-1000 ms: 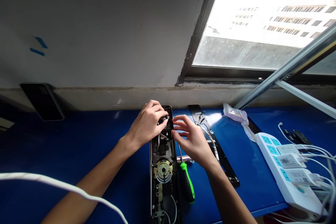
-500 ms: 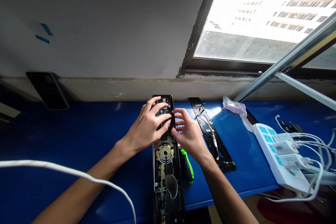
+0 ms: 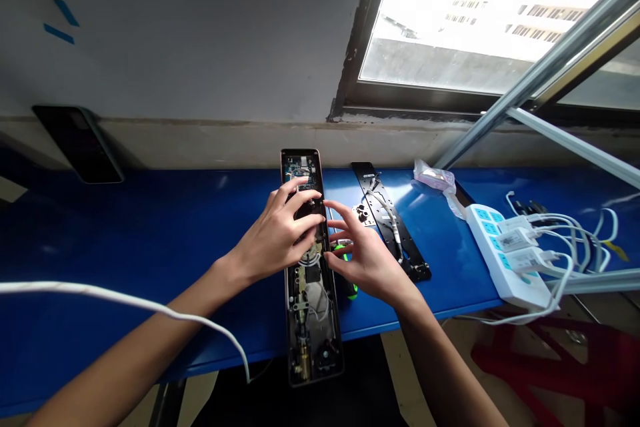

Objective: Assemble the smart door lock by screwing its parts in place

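Observation:
A long, narrow black housing (image 3: 327,320) lies lengthwise before me, its near end past the table's front edge. Inside it are a blue circuit board (image 3: 295,175) at the far end, a brass-coloured cylinder (image 3: 303,361) at the near end and thin wires. My left hand (image 3: 275,233) reaches over its middle from the left, fingers spread and partly covering a round metal part. Along the right rim my right hand (image 3: 363,253) rests with fingertips apart. Whether either hand pinches something small is hard to see. A green-and-black screwdriver (image 3: 352,290) lies partly hidden under my right hand.
To the right lie a perforated black plate (image 3: 413,260) with a white cable, a small metal plate (image 3: 366,215) and a plastic bag (image 3: 434,177). A power strip (image 3: 510,280) holds several white plugs. A phone-like black slab (image 3: 80,145) leans on the wall. A white cable (image 3: 150,307) crosses my left forearm.
The view has tilted down, showing the housing's near end. Both hands have shifted along the housing towards me, uncovering more of the circuit board. The small metal plate has come into view.

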`<state>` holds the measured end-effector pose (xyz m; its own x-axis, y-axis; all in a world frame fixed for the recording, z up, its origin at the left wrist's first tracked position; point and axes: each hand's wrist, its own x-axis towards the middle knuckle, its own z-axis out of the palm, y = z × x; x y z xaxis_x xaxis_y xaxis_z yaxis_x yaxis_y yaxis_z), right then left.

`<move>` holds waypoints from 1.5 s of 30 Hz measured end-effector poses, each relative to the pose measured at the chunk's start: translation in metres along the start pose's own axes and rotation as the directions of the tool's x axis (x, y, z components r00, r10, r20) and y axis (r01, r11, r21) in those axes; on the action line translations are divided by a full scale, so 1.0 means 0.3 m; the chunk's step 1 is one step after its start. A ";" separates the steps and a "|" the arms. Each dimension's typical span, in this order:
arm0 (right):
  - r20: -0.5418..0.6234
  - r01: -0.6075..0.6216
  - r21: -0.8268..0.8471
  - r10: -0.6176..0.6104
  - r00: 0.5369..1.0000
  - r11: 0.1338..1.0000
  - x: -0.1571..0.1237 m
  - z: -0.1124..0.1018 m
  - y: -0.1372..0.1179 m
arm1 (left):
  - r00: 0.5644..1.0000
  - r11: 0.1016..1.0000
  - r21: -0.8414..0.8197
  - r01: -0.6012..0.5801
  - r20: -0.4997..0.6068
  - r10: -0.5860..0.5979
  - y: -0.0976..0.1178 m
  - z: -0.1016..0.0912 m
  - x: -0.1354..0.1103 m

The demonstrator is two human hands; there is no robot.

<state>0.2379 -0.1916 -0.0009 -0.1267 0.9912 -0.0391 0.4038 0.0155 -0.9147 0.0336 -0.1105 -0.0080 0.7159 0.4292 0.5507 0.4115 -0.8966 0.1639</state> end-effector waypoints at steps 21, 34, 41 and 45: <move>0.040 -0.087 -0.162 0.094 0.995 0.983 -0.193 0.090 0.049 | 0.973 0.972 -0.102 -0.212 0.074 0.220 0.111 0.033 -0.118; -0.109 0.006 -0.127 -0.020 0.994 0.992 0.055 -0.055 -0.043 | 0.936 0.964 -0.070 0.258 -0.229 -0.268 0.018 0.050 -0.032; -0.066 -0.005 -0.156 -0.005 0.998 0.988 0.237 -0.047 -0.017 | 0.897 0.890 -0.239 0.388 -0.127 -0.424 -0.031 0.080 -0.024; -0.044 -0.032 -0.086 0.028 0.999 0.996 0.258 -0.045 -0.007 | 0.897 0.886 -0.255 0.388 -0.118 -0.427 -0.039 0.077 -0.025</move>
<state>0.2394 -0.1133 0.0035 -0.0751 0.9961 -0.0473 0.4837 -0.0051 -0.8752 0.0364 -0.1009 -0.0329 0.3998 0.7546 0.5203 0.4988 -0.6553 0.5672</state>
